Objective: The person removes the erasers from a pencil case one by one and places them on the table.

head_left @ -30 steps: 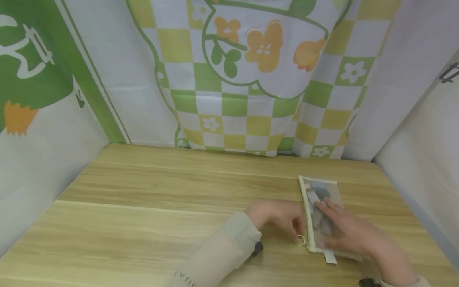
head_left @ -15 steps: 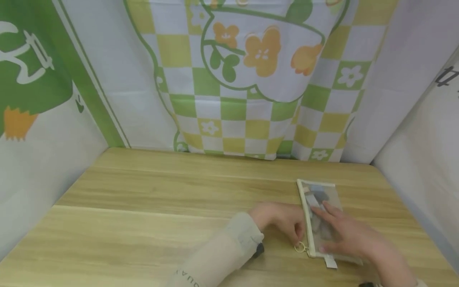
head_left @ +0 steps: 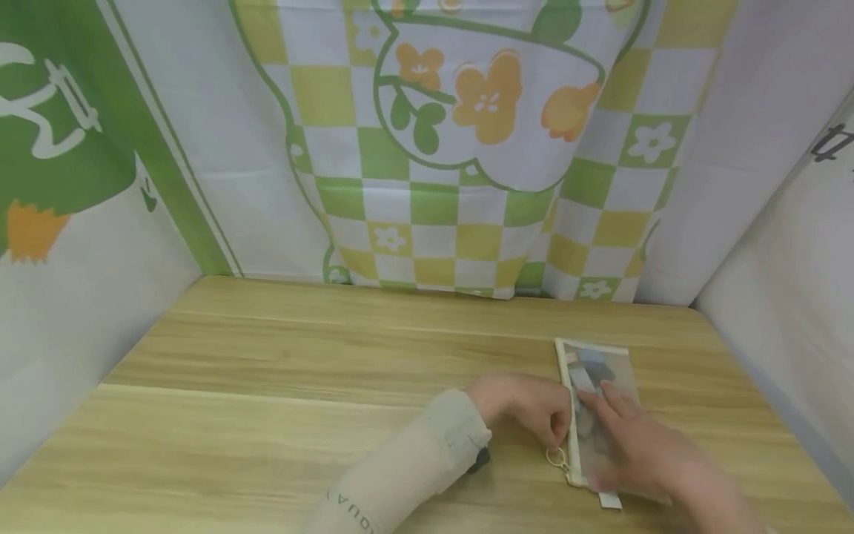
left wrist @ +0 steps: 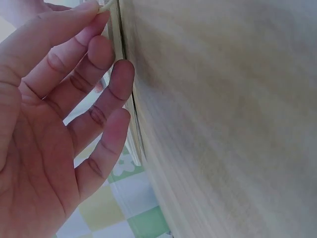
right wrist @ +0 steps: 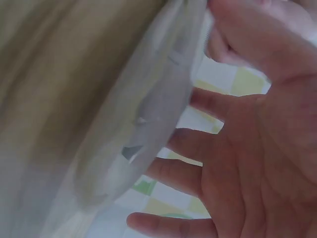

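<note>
A clear zip pouch (head_left: 623,371) with a cream zip edge lies flat on the wooden table at the right. Dark, white and blue items show through its film, too blurred to name. My left hand (head_left: 537,406) is beside the zip edge and pinches the zip's ring pull (head_left: 556,457) between thumb and forefinger. The left wrist view has the other fingers of the left hand (left wrist: 64,109) loosely bent. Across the pouch my right hand (head_left: 640,445) rests with fingers spread. In the right wrist view, the right hand's (right wrist: 237,148) fingertips touch the pouch (right wrist: 148,114).
A white tab (head_left: 610,500) sticks out from the pouch's near end. The wooden table (head_left: 267,356) spreads to the left. Behind it hangs a green and yellow checked cloth (head_left: 434,200), with pale cloth walls on both sides.
The pouch has turned slightly, its near zip end shifting a little left and towards me. My right thumb is blurred by motion. The left hand stays at the ring pull.
</note>
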Action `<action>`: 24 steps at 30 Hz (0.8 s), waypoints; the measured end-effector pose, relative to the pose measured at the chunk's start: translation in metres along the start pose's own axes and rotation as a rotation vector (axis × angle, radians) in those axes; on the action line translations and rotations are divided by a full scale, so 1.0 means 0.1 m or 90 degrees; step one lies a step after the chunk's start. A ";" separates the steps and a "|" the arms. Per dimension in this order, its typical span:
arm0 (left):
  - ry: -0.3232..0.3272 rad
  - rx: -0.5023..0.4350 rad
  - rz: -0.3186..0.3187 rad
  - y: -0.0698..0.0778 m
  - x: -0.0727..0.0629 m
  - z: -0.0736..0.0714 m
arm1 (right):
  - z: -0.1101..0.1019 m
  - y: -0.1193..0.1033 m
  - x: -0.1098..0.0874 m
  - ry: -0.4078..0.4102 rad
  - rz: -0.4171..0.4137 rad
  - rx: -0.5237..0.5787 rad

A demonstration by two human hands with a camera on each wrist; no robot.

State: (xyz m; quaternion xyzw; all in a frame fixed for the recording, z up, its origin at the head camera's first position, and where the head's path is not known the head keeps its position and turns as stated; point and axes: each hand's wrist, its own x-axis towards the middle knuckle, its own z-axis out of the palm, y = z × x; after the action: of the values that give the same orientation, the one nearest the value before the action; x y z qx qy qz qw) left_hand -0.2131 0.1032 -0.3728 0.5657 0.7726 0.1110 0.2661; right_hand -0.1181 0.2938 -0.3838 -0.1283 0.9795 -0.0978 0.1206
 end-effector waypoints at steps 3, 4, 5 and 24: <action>0.005 0.006 0.001 0.00 -0.01 -0.01 | 0.01 0.00 -0.01 -0.019 -0.001 -0.012; 0.007 0.008 -0.001 0.00 -0.01 -0.01 | 0.01 0.00 -0.02 -0.022 -0.008 -0.010; 0.008 0.007 -0.003 0.00 -0.02 -0.01 | 0.01 0.00 -0.03 -0.022 -0.015 -0.011; -0.009 0.013 0.020 -0.05 0.07 -0.04 | -0.06 -0.08 0.03 0.031 0.002 -0.179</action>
State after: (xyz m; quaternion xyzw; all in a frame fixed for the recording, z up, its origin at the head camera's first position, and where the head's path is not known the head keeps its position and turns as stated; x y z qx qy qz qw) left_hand -0.2211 0.1081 -0.3739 0.5814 0.7626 0.1034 0.2642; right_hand -0.1208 0.2862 -0.3767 -0.1402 0.9864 0.0373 0.0775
